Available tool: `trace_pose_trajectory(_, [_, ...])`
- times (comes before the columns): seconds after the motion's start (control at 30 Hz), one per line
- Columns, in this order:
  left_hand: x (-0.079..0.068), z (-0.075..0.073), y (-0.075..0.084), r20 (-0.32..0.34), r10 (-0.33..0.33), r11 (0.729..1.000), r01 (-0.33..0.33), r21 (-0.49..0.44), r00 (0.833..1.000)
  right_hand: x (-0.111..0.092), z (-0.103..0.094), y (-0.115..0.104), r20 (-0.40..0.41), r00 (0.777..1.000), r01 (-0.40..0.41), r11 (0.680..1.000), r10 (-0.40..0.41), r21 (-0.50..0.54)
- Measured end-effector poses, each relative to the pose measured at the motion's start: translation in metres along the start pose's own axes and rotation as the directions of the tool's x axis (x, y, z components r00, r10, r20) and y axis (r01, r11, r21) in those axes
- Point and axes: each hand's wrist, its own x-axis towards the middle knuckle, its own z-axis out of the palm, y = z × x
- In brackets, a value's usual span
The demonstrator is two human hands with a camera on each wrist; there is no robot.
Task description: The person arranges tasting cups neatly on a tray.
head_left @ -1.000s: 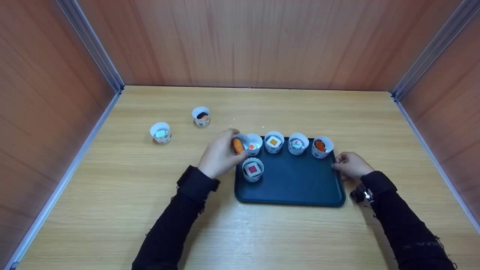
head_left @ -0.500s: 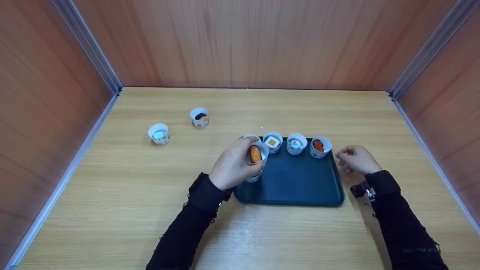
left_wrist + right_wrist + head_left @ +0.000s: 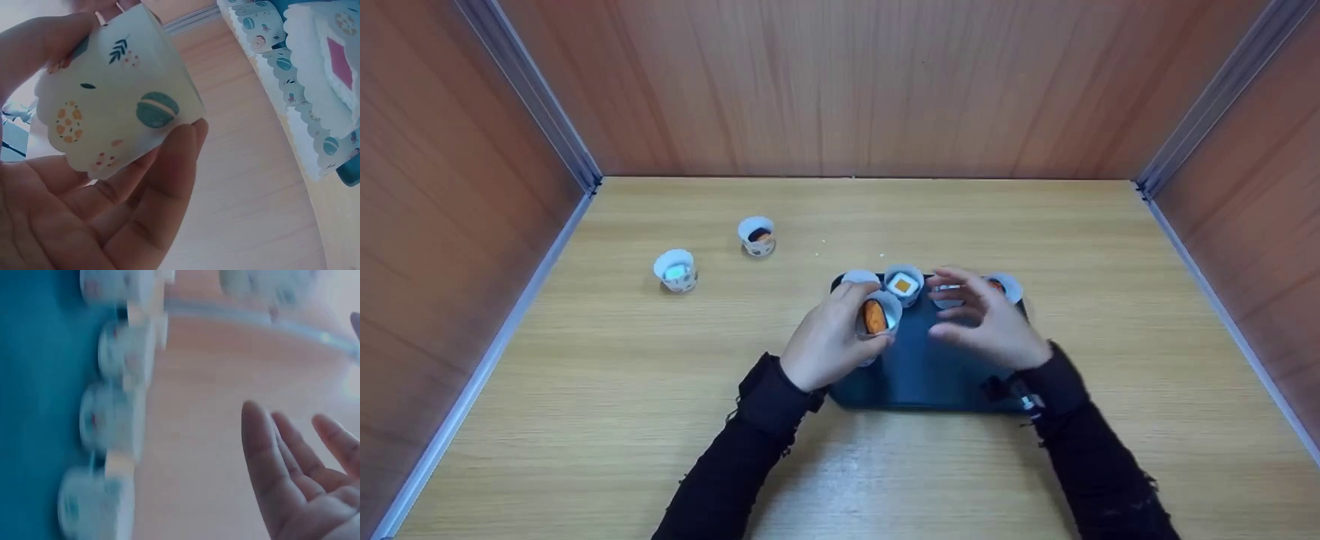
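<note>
My left hand (image 3: 840, 330) grips a white paper cup (image 3: 877, 316) with an orange piece inside, tilted toward me above the left part of the dark tray (image 3: 915, 375). In the left wrist view the cup (image 3: 121, 93) shows printed patterns, with fingers (image 3: 169, 174) curled beneath it. My right hand (image 3: 982, 315) hovers open over the tray's middle, its fingers spread toward the held cup, holding nothing. In the blurred right wrist view the right hand's fingers (image 3: 264, 455) are straight. Cups with fillings line the tray's far edge: one yellow-centred (image 3: 903, 284), another partly hidden behind the right hand (image 3: 1005, 286).
Two more paper cups stand on the wooden table at left: one with a pale filling (image 3: 676, 269), one with a dark filling (image 3: 756, 235). Wooden walls close in the table on three sides.
My right hand left the tray's right edge and swung left over the tray, opening. My left hand carried the orange cup from the tray's far left corner slightly toward me.
</note>
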Motion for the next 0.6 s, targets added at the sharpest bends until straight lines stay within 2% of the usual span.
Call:
trace_pose_trajectory(0.1, [-0.001,0.002,0.0,-0.012,0.022,1.0,-0.022,0.01,1.0,0.001,0.026,0.0,0.073,0.995,0.065,0.998,-0.064,-0.016])
trace_pose_trajectory(0.2, [-0.002,0.004,0.001,-0.023,0.043,0.999,-0.043,0.027,0.999,0.003,0.046,-0.001,0.094,0.992,0.089,0.993,-0.083,-0.071])
trace_pose_trajectory(0.37, [-0.003,0.007,0.002,-0.04,0.071,0.996,-0.069,0.056,0.997,0.004,0.063,0.0,0.022,0.996,0.084,0.987,-0.082,-0.135])
trace_pose_trajectory(0.6, [-0.005,0.011,0.002,-0.061,0.122,0.99,-0.117,0.077,0.991,0.003,0.068,0.001,-0.056,0.992,0.098,0.981,-0.109,-0.17])
